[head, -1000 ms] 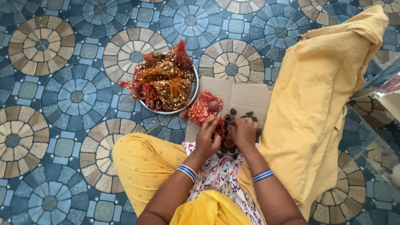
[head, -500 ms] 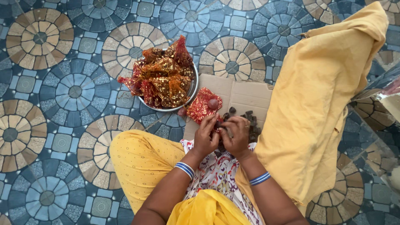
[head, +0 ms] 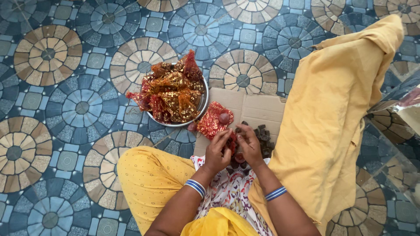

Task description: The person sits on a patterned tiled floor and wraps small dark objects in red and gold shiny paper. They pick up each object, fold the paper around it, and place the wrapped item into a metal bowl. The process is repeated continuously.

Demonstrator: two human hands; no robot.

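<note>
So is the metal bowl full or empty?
Full: the metal bowl on the tiled floor is heaped above its rim with red and gold mesh pouches.

I see red and gold pouches [head: 173,94] heaped in a steel bowl [head: 204,102]. One flat red pouch [head: 212,123] lies beside it on brown cardboard [head: 258,109].

The bowl [head: 202,105] is looking like shiny metal, and the little bags [head: 173,94] in it are gleaming like thin glossy net. The cardboard [head: 258,109] is lying dull and papery. The dark lumps [head: 264,139] are perhaps matt. The floor tiles [head: 65,109] are looking smooth.
</note>
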